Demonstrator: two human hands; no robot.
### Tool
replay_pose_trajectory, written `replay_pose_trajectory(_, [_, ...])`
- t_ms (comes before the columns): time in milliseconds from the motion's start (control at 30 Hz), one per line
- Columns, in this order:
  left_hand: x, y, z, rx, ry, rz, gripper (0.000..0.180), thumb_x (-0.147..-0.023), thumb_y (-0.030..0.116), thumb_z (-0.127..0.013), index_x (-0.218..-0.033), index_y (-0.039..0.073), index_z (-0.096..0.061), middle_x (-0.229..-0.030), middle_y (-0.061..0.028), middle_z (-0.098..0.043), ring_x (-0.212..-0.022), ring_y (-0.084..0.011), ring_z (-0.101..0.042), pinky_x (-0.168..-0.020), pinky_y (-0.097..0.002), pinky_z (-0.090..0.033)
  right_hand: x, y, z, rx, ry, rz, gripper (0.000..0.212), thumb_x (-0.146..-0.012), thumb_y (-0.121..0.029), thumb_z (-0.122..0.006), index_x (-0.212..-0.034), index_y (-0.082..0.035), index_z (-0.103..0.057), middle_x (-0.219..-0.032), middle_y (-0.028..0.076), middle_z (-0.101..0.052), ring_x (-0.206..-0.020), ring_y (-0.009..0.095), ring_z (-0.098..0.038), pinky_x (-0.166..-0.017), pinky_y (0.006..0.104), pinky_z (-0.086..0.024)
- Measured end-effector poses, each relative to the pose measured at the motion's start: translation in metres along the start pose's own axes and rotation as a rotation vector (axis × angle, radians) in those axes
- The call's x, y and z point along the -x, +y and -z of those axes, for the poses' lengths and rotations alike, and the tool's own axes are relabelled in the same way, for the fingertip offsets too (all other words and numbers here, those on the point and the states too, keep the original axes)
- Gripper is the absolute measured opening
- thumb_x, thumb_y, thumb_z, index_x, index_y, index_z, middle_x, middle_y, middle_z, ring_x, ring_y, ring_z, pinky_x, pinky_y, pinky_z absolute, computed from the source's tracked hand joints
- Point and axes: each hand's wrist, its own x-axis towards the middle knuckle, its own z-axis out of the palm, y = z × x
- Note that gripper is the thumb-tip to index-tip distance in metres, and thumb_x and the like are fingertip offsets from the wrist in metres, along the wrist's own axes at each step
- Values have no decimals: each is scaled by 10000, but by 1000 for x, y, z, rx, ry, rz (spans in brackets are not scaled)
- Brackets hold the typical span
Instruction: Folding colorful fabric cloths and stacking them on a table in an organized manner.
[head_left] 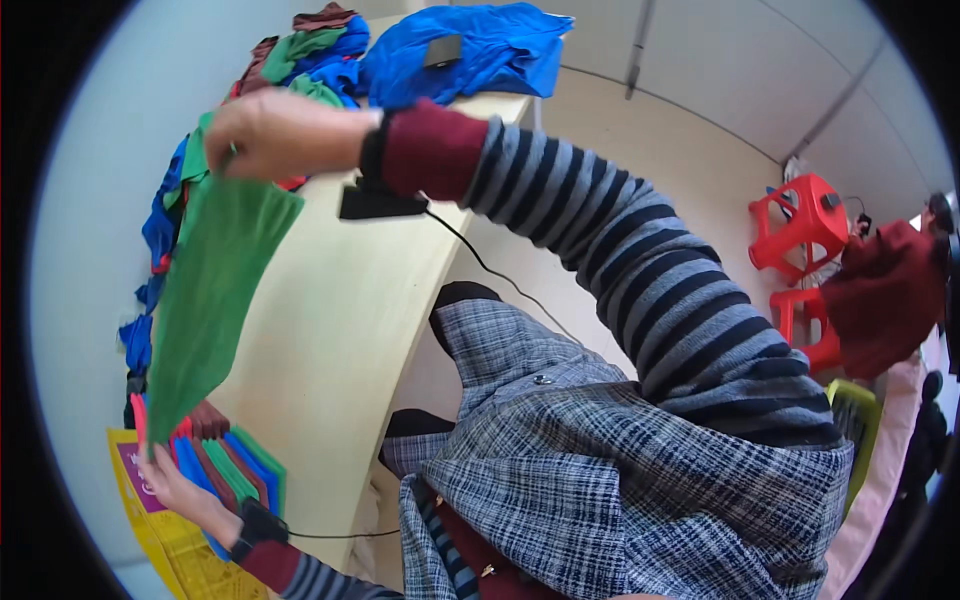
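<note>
A green cloth (215,300) hangs stretched between my two hands above the pale table. My right hand (265,135), slightly blurred, is closed on its upper end at the table's far part. Lower down, my left hand (185,490) pinches the opposite corner of the cloth. Right beside my left hand lies a row of neatly folded cloths (240,465) in blue, green, brown and red. Behind the green cloth, along the wall, is a loose heap of crumpled cloths (310,55) in blue, green and brown, partly hidden by my right hand.
A blue plastic bag (480,50) with a small dark box (443,51) on it lies on the table (330,300). A yellow printed bag (185,550) is near my left wrist. Black cables run from both wrists. Red stools (800,225) and a person in dark red (890,290) are at the right.
</note>
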Motion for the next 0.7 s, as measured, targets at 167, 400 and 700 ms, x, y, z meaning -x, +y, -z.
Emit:
replay_pose_trajectory(167, [140, -11, -38, 685, -418, 378, 154, -941, -7, -571, -1088, -41, -604, -1117, -143, -621, -1046, -260, -577, -970, -362, -453, 137, 5, -63, -8, -302, -100, 65, -801, -70, -636, -827, -127, -652, -909, 83, -619, -881, 311, -625, -716, 428, -532])
replay_pose_trajectory(400, [216, 44, -30, 608, -553, 379, 199, -872, 7, -613, -1059, -56, -584, -1047, -189, -545, -1020, -370, -529, -934, -473, -441, 231, -8, -83, -13, -320, -208, 72, -746, -93, -641, -794, -85, -586, -884, 79, -601, -879, 318, -595, -725, 429, -526])
replay_pose_trajectory(700, [207, 77, -9, 504, -232, 184, 444, -960, 520, -601, -922, 93, -716, -874, -146, -662, -828, -419, -595, -778, -537, -492, 256, -34, -86, 201, -268, -337, 145, -754, -158, -658, -863, -109, -575, -955, 73, -588, -964, 269, -573, -854, 432, -465])
